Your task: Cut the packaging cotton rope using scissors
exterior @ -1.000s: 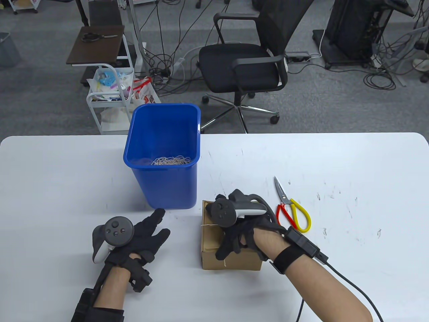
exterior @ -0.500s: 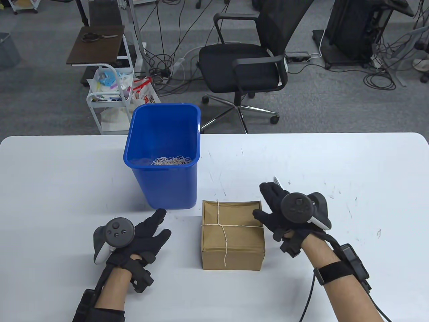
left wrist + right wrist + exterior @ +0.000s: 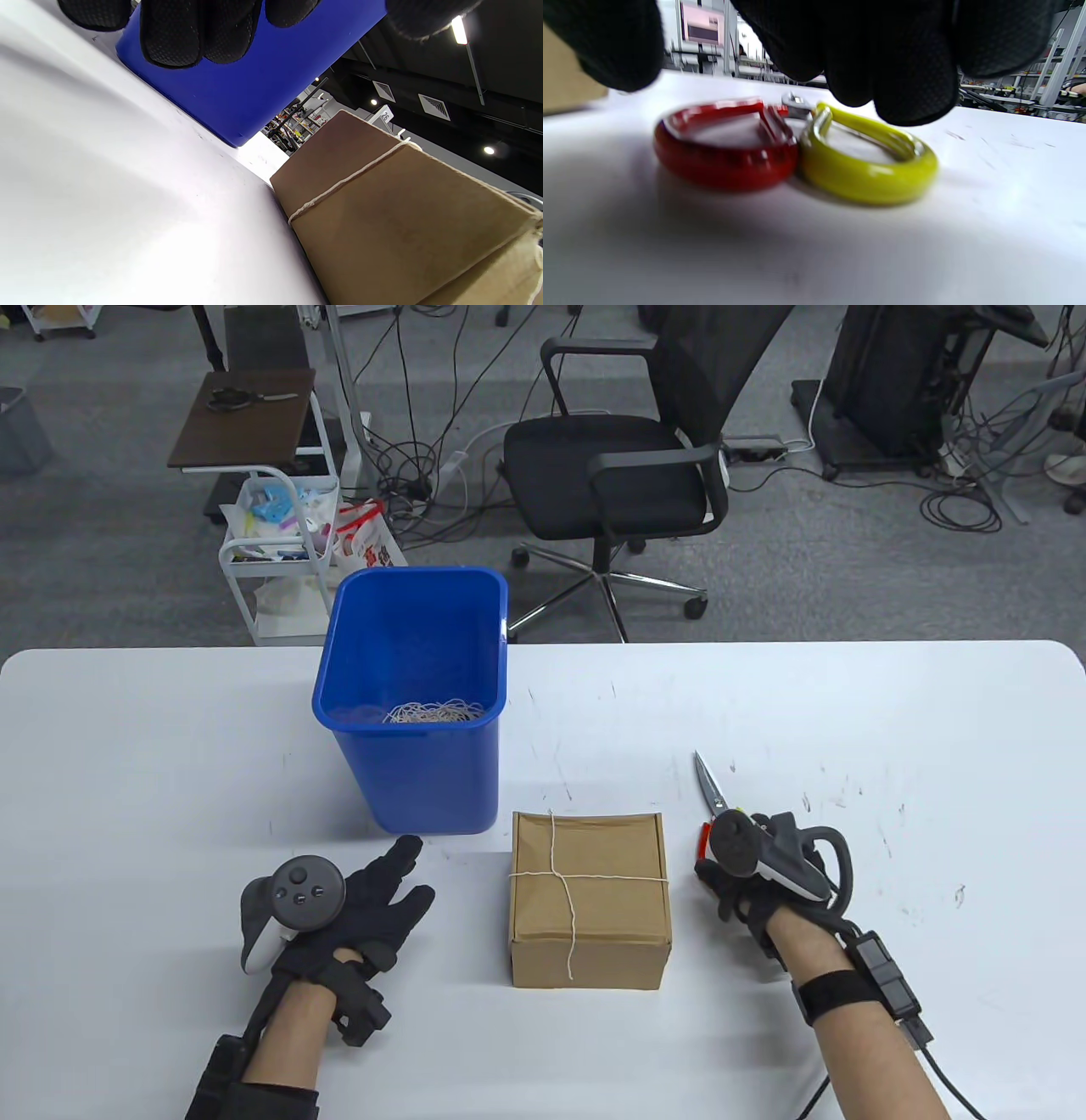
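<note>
Office clutter, a black swivel chair (image 3: 624,466) and trailing floor cables are seen beyond a white desk (image 3: 891,712) marked with small scuffs. Near the middle of the desk a brown cardboard box (image 3: 590,899) is set, tied crosswise with thin white cotton rope (image 3: 567,879), uncut, the knot lying left of centre on the lid; in the left wrist view the rope (image 3: 348,180) is seen drawn tight over the box edge. Just beyond the box, to the left, a tall blue plastic bin (image 3: 413,700) is placed, with loose rope scraps at its bottom. To the right of the box, steel scissors with one red and one yellow loop handle (image 3: 717,802) are laid flat, blades closed and pointing away. The right hand (image 3: 764,869) is held over the handles; in the right wrist view its fingers (image 3: 908,76) are seen spread just above the loops (image 3: 793,148), and no grip can be confirmed. The left hand (image 3: 339,903) is rested flat on the desk left of the box, fingers apart, nothing held. A fumbled pick-up is judged the main risk: the loops lie flat on the desk, so gloved fingers may fail to slip under them and the scissors could be pushed away. Later, the unheld box could be shifted by the blades.
</note>
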Motion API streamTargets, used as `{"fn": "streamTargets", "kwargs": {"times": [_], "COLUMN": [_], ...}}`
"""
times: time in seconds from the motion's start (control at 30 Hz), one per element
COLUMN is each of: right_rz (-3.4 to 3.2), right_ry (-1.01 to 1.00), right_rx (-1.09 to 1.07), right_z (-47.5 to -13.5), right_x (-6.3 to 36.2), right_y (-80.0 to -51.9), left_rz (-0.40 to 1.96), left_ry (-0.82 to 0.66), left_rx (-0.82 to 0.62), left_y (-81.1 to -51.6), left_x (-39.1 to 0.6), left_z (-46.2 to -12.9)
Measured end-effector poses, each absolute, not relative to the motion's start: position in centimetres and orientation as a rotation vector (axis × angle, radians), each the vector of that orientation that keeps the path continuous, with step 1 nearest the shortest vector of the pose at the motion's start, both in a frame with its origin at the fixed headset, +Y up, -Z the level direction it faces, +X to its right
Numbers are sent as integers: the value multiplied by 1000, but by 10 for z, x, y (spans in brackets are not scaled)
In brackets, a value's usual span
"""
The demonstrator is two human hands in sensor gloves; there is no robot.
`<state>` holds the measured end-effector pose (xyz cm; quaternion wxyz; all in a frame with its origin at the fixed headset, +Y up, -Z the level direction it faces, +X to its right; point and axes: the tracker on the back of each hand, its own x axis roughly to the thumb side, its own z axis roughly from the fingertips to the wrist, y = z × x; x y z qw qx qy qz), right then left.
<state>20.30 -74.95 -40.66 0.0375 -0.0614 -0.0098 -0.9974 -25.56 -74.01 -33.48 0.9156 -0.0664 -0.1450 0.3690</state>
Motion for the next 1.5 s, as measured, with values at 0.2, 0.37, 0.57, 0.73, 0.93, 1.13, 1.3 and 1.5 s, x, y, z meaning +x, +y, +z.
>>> {"fn": "streamTargets", "kwargs": {"times": [0.2, 0.37, 0.57, 0.73, 0.93, 1.13, 1.3, 1.5], "right_rz": [-2947, -3002, -3013, -3034, -3030, -3060, -3160, -3483], "right_ry": [-185, -279, -430, -539, -523, -555, -400, -190], "right_rx": [-134, -32, 67, 146, 202, 307, 284, 167], "right_z": [-413, -418, -430, -434, -441, -446, -438, -420], "right_x": [186, 181, 177, 178, 192, 208, 217, 232], "right_y": [-760, -760, -757, -759, -760, -762, -748, -716], "left_rz": [755, 756, 753, 758, 759, 761, 763, 748], "left_ry": [-291, -284, -281, -274, -272, -270, -271, -281], "left_rx": [-141, -144, -151, -153, -160, -164, -163, -170], "left_y": [-741, -742, -742, -743, -743, -744, -744, -745], "left_x": [-255, -256, -256, -257, -257, -258, -258, -256], "left_z": [-335, -335, -334, -334, -334, -335, -336, -337]}}
